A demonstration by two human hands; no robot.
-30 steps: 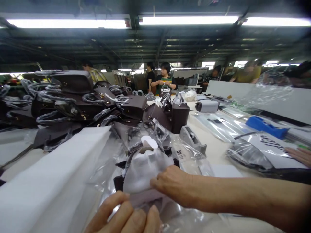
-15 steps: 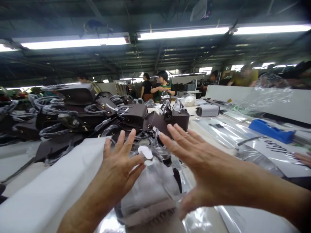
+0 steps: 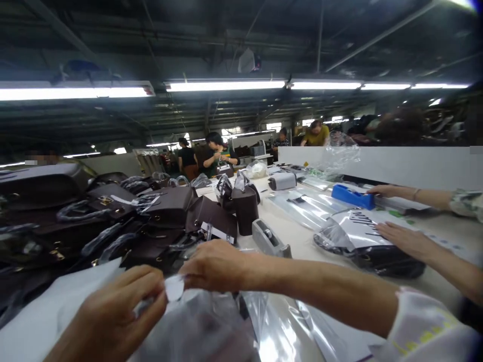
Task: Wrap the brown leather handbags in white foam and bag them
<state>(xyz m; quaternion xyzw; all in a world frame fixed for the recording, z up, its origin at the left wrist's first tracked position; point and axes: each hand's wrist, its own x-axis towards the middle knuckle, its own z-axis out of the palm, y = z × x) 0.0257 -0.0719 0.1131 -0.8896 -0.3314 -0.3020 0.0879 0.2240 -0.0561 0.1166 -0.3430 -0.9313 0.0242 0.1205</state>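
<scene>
In the head view, my left hand is closed in a pinch at the left edge of a small white tag. My right hand has its fingers curled at the tag's other side; what they grip is hidden. Below both hands lies a bag under a translucent whitish plastic cover, partly out of frame. A white sheet lies to its left. Just beyond my right hand stands a grey tape dispenser.
Dark brown handbags with plastic-wrapped handles are heaped left and ahead. At right, a co-worker's hands rest by a wrapped bag and a blue tape dispenser. Clear plastic sleeves lie on the table. Other people stand farther back.
Both hands were open and spread; now they are closed near the white tag. The view has swung right, bringing in the grey dispenser and more of the co-worker's arms.
</scene>
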